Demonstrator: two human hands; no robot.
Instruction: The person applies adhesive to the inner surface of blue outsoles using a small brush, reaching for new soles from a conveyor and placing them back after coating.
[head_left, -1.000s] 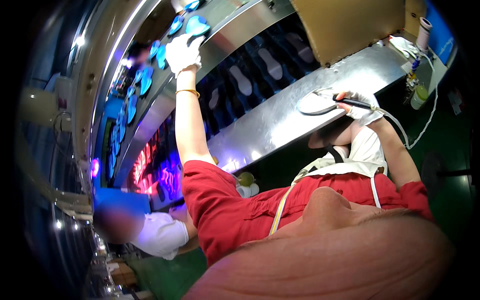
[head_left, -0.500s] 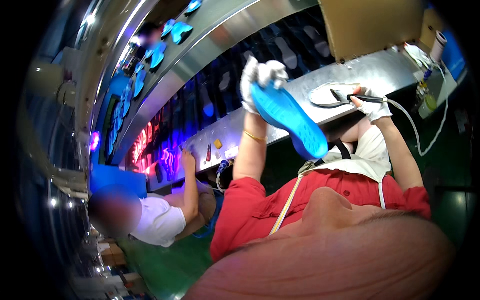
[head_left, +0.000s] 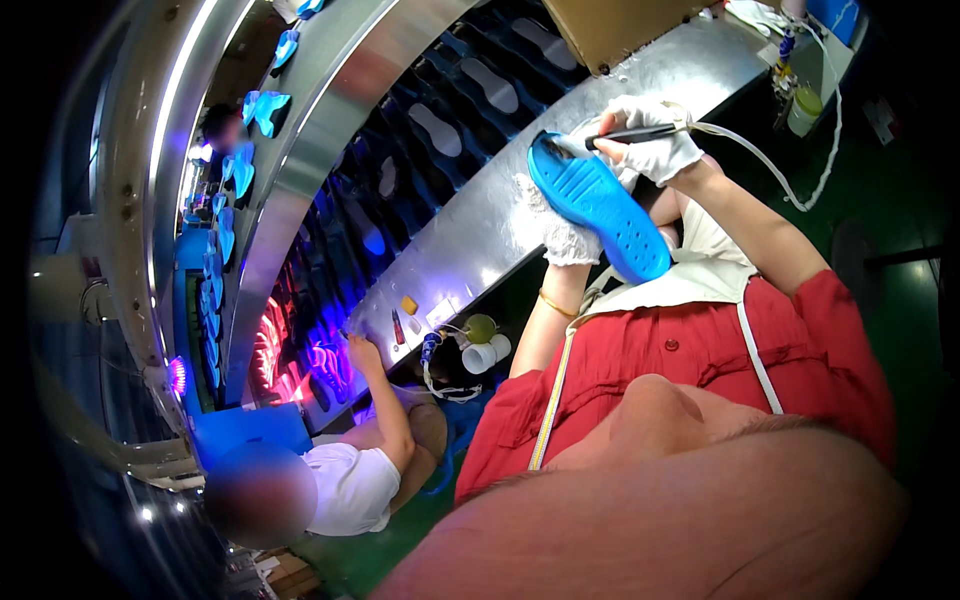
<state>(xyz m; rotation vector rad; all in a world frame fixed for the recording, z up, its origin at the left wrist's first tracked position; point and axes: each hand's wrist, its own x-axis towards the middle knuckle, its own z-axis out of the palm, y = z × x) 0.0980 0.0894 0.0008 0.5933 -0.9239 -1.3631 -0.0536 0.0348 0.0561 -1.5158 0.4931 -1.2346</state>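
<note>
My left hand [head_left: 568, 240], in a white glove, is closed on a bright blue shoe sole [head_left: 622, 215] from its left side. The sole is tilted, with its holed end toward my apron and its other end toward the metal bench. In my gloved right hand [head_left: 655, 150] is a black-handled brush [head_left: 640, 133] with a white hose [head_left: 750, 145] leading from its back end. The brush's bristles touch or hover at the raised rim of the sole's far end; I cannot tell which. My right fingertips are bare.
The metal bench [head_left: 470, 225] runs past me, with white insole-shaped pieces [head_left: 490, 85] among dark ones beyond it. A cardboard box [head_left: 620, 30] stands on the far side. Blue pieces [head_left: 265, 112] line an upper shelf. A co-worker [head_left: 345, 490] sits left; a green container [head_left: 803, 110] is right.
The blue sole has come down and toward my right hand. The brush has left the white shoe piece on the bench and is now at the sole's end. The whole view has shifted.
</note>
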